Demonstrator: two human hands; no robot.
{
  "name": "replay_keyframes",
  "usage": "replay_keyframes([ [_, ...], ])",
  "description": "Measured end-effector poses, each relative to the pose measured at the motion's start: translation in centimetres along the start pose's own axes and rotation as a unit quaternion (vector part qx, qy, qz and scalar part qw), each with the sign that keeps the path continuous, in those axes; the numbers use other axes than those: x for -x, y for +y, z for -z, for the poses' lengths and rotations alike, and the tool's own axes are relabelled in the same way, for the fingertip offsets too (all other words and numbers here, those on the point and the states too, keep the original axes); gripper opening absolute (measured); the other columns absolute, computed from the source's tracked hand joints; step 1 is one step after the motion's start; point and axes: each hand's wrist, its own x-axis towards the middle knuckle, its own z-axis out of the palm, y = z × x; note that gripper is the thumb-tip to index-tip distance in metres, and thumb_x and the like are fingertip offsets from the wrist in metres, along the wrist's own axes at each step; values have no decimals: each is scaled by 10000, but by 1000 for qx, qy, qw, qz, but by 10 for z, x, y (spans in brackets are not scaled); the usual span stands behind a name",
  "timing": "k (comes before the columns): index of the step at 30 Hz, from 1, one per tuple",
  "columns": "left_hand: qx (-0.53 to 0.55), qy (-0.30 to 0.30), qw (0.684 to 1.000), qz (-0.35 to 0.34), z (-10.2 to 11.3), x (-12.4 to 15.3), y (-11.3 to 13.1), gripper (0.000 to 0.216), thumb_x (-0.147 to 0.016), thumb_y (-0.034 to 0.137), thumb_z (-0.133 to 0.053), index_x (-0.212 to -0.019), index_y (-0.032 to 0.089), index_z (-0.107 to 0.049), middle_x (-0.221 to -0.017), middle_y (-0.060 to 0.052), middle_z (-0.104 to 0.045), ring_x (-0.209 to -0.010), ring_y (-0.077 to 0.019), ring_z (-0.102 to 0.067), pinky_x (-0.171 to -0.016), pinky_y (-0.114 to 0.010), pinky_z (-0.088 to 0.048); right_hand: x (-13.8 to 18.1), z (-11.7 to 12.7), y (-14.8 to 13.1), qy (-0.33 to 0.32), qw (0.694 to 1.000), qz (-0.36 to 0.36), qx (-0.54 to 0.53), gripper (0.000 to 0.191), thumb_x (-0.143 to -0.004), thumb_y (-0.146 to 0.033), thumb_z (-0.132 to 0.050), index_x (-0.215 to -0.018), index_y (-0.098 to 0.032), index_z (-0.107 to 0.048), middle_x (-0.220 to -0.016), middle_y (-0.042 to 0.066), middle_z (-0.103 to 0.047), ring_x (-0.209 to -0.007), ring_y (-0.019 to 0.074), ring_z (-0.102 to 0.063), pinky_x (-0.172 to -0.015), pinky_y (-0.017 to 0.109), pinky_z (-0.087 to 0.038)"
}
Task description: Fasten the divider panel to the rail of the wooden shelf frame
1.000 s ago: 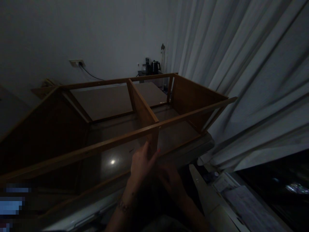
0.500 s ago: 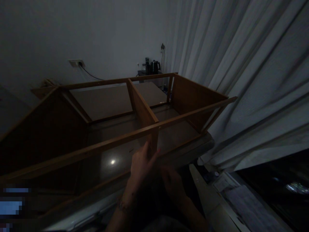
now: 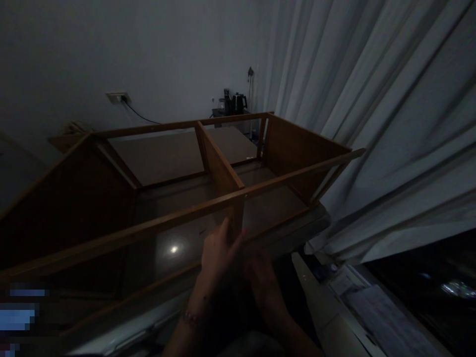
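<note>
A wooden cabinet frame [image 3: 178, 215] lies on its back in a dim room, open side up, with a centre divider [image 3: 217, 166]. My left hand [image 3: 217, 255] rests against the lower end of the divider's front post, thumb and forefinger either side of it. My right hand [image 3: 262, 277] sits just right of and below the left one, close to the post's foot. Its fingers are lost in shadow. Whether it holds anything is not visible.
White curtains [image 3: 372, 124] hang along the right. A kettle [image 3: 238, 102] stands on a small table by the far wall, and a wall socket [image 3: 118, 96] with a cable sits left of it. Pale boards and papers [image 3: 357, 307] lie on the floor at lower right.
My right hand has shifted slightly up and left toward the post. My left hand and the frame have stayed put.
</note>
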Motion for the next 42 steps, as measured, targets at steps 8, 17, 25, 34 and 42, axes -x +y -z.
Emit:
replay_keyframes([
  [8, -3, -2, 1000, 1, 0, 0, -1, 422, -874, 558, -431, -1051, 187, -530, -839, -66, -686, -708, -192, -653, -578, -262, -448, 6, -4, -21, -1, 993, 15, 116, 315, -820, -446, -600, -1017, -216, -516, -710, -4, -617, -647, 161, -585, -621, 264, -491],
  [17, -7, -2, 1000, 3, 1, 0, 2, 414, -880, 547, -429, -1075, 195, -526, -818, -52, -674, -709, -189, -651, -586, -262, -446, 4, -4, -17, -14, 985, 52, 162, 342, -851, -520, -540, -967, -199, -559, -710, 27, -666, -604, 163, -606, -578, 267, -493],
  [25, -4, 0, 1000, -2, -1, 0, -2, 447, -874, 553, -436, -1118, 187, -520, -852, -65, -682, -746, -196, -656, -599, -266, -455, 2, 1, -28, -8, 984, 54, 171, 318, -848, -489, -556, -974, -198, -535, -874, 58, -695, -689, 165, -652, -657, 277, -527],
  [34, 1, -7, 1000, 3, 0, 0, 0, 413, -879, 551, -429, -1074, 199, -521, -862, -56, -682, -737, -193, -651, -595, -264, -441, -3, 6, -17, 20, 977, 72, 199, 281, -856, -466, -542, -932, -195, -551, -912, 88, -695, -733, 184, -663, -637, 277, -528],
  [42, 3, -2, 1000, 6, -1, 0, -1, 409, -872, 546, -445, -1066, 196, -533, -845, -54, -689, -728, -188, -652, -594, -256, -444, -6, 10, -19, 27, 971, 108, 212, 195, -867, -380, -518, -912, -193, -550, -823, 67, -692, -673, 172, -660, -607, 266, -521],
])
